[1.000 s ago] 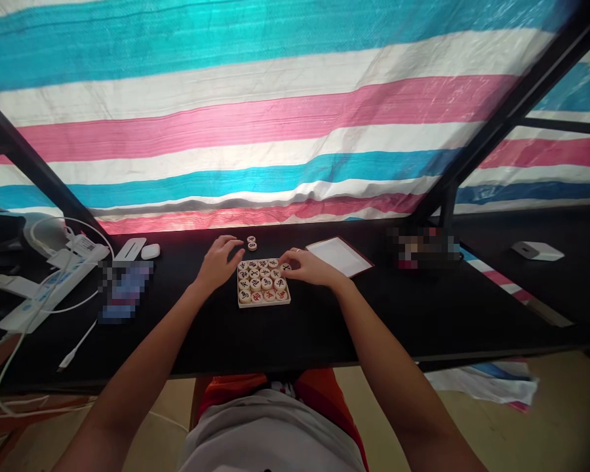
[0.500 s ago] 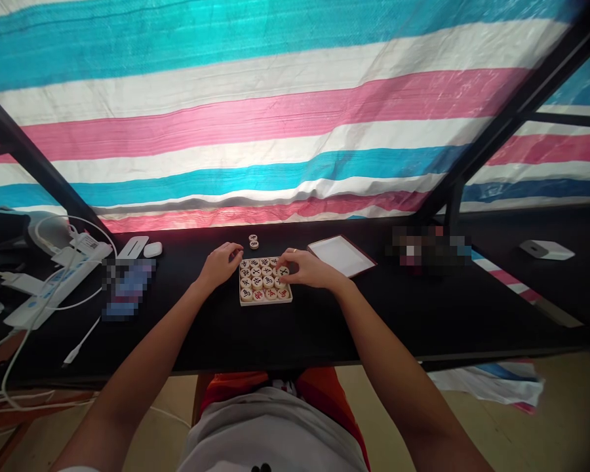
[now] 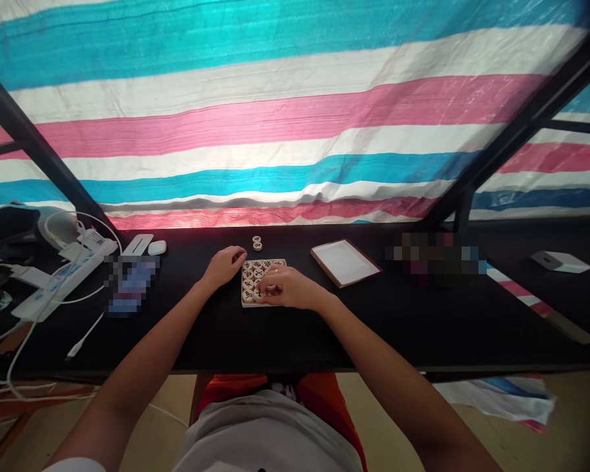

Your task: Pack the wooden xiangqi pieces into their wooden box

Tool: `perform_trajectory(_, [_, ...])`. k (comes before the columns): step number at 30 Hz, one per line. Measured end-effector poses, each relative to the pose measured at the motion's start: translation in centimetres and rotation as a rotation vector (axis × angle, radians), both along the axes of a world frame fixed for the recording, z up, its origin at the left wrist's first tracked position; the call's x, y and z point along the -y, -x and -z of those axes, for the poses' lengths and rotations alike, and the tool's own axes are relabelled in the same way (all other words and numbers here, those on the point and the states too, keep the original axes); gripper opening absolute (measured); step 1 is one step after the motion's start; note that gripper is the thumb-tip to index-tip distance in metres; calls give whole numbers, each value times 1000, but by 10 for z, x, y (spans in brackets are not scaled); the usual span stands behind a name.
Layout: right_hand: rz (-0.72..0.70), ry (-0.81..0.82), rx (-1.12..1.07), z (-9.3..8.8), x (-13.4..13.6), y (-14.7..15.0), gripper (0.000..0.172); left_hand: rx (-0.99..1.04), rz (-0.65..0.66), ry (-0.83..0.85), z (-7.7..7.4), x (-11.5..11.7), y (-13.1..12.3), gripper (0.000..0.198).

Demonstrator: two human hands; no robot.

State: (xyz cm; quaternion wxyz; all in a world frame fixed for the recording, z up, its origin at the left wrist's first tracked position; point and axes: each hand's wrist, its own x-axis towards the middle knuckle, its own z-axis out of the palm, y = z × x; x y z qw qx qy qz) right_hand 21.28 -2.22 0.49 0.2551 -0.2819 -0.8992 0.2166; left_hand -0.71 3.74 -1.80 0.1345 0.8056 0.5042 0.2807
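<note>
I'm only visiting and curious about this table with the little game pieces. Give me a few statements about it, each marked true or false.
1. The right hand lies over the tray of round pieces. True.
2. Two loose pieces sit on the black table beyond the tray. True.
3. The flat white lid lies left of the tray. False: it lies to the tray's right.
4. The left hand grips the power strip. False: it rests at the tray's far left corner, well apart from the strip.
</note>
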Motion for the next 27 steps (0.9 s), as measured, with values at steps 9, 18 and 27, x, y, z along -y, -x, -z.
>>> perform_trajectory(9, [-45,-88,42,4,-2,0,15,-56,79,31,-3,2,-1,30])
perform_trajectory(18, [351,-48,-110,10,-21,-12,26,-95,143,79,0,-4,1,36])
perform_trajectory(27, [304,-25,-23,14,-95,-18,50,17,99,169,0,-5,3,34])
